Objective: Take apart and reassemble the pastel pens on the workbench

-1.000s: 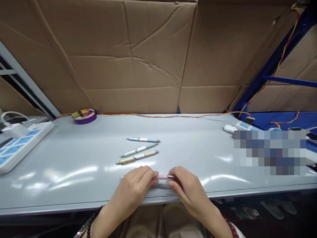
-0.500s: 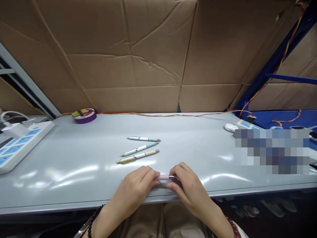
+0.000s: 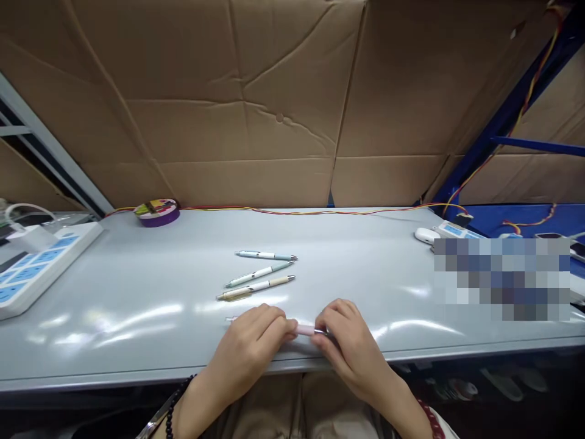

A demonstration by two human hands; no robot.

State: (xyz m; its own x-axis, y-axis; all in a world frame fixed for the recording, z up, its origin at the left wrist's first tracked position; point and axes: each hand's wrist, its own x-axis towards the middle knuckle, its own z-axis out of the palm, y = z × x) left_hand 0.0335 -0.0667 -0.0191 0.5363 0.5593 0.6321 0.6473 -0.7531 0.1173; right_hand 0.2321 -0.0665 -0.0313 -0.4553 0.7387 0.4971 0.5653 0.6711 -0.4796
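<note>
Head view: looking down on a grey tabletop (image 3: 356, 244) backed by creased cardboard (image 3: 388, 79).
Power strip (image 3: 31, 271): lying at the far left with a white charger (image 3: 33, 239) plugged in, unmoved over the past second.
Purple roll (image 3: 158, 214): resting near the rear edge, close to the cardboard, well apart from the work.
Blue pen (image 3: 266, 255), green pen (image 3: 260, 274), cream pen (image 3: 256, 288): lying loose near one another, untouched, in the same arrangement as a second ago.
Left hand (image 3: 256, 335): gripping the barrel of a pink pen (image 3: 305, 330) between thumb and fingers, just in front of the loose pens.
Pink pen: held across both hands near the front edge; almost level a second ago, now slanting, with left end farther from the body and metal tip (image 3: 320, 332) nearer. Judged an adjustment within a kept hold, not a release; too small to tell whether any part is loose.
Right hand (image 3: 350, 338): closed around the metal tip in a thumb-and-finger pinch, shifted only slightly.
White oval object (image 3: 427, 236): sitting toward the right end, well apart from both hands.
</note>
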